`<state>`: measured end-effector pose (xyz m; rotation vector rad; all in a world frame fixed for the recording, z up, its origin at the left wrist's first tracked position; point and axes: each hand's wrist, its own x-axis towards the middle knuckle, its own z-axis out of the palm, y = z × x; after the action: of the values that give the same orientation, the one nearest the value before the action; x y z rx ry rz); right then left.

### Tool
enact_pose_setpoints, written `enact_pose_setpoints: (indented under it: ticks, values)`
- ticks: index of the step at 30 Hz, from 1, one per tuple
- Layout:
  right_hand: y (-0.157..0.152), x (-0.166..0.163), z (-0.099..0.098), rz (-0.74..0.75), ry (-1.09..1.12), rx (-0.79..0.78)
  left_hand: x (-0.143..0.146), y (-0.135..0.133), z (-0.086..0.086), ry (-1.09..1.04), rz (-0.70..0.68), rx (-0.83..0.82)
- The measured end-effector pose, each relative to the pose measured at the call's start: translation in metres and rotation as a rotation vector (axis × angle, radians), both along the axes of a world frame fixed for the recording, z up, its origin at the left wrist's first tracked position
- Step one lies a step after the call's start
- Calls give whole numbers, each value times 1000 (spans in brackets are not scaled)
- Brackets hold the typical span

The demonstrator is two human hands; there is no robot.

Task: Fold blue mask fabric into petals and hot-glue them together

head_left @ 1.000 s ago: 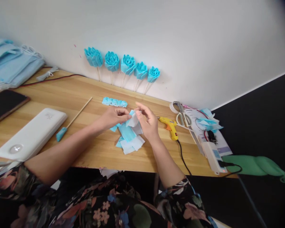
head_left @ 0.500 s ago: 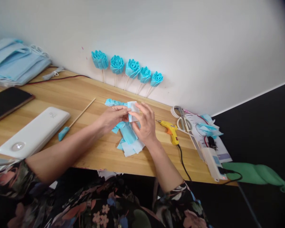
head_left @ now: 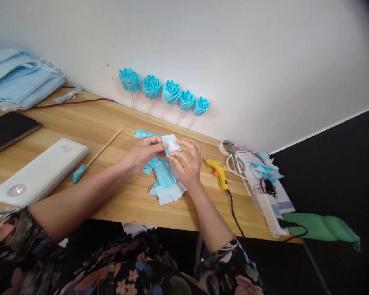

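Our left hand (head_left: 146,150) and right hand (head_left: 189,162) are both pinching a squarish white-and-blue fabric piece (head_left: 173,142) near loose blue-and-white fabric scraps (head_left: 166,175); we are probably folding, the next move calling for an even crease.

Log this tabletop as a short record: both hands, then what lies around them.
left hand: pinching a white-and-blue piece
right hand: holding the same piece by its right side
beneath hands: loose blue and white pieces
by the wall: five blue flowers on sticks
right of hands: yellow glue gun, scissors
left of hands: blue-tipped stick, white power bank, phone
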<state>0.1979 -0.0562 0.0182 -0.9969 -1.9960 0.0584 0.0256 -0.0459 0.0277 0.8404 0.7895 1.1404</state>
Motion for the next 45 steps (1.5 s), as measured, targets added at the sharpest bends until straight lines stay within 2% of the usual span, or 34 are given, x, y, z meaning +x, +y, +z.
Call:
enact_pose_setpoints:
  ticks: [5,8,11,16,22,29,32,37,41,45]
  values:
    - [-1,-4,-6,15,347,-256,-1,-1,2,171,63,59]
    - [0,-7,-10,64,560,-464,0,-1,3,190,90,98]
    - [0,-9,-9,44,664,-606,1,-2,3,185,93,125]
    - [0,-11,-9,12,742,-622,2,-2,1,178,83,150]
    - [-1,-9,-11,-23,703,-576,1,0,-4,225,96,181]
    - [-2,-11,-9,-39,669,-536,3,-1,-4,218,7,242]
    - [-1,-12,-10,5,715,-556,2,0,-4,237,30,245]
    - [3,-7,-13,90,847,-704,1,2,-8,265,30,274]
    - [4,-5,-11,176,833,-798,2,4,-13,273,4,326]
    - [2,-8,-7,233,788,-816,2,3,-14,284,-15,358]
